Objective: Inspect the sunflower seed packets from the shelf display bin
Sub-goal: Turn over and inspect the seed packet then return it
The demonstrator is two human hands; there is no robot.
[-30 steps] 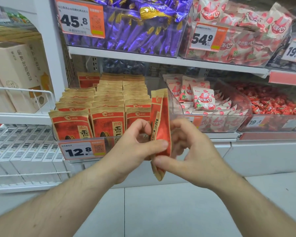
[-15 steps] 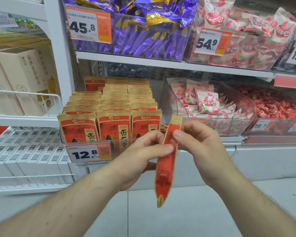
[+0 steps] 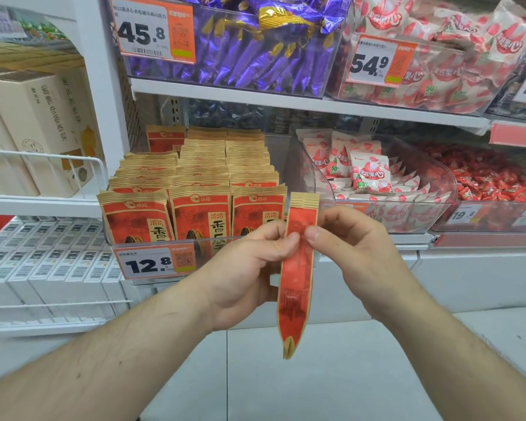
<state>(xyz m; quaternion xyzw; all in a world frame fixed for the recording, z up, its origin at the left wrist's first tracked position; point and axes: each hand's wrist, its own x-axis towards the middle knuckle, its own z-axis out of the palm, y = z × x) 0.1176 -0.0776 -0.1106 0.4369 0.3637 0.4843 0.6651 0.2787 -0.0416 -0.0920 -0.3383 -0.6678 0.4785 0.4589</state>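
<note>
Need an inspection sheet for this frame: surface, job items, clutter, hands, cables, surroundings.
Surface: white shelf above, clear bin below with 12.8 tag.
Job items: one packet held edge-on in front of the bin; rows of packets upright in the bin.
Clutter: nothing seen.
Hands: left hand and right hand both pinch the held packet near its top.
Cables: nothing seen.
Surroundings: purple sweets above, strawberry bags right, red candies far right, cream boxes left.
</note>
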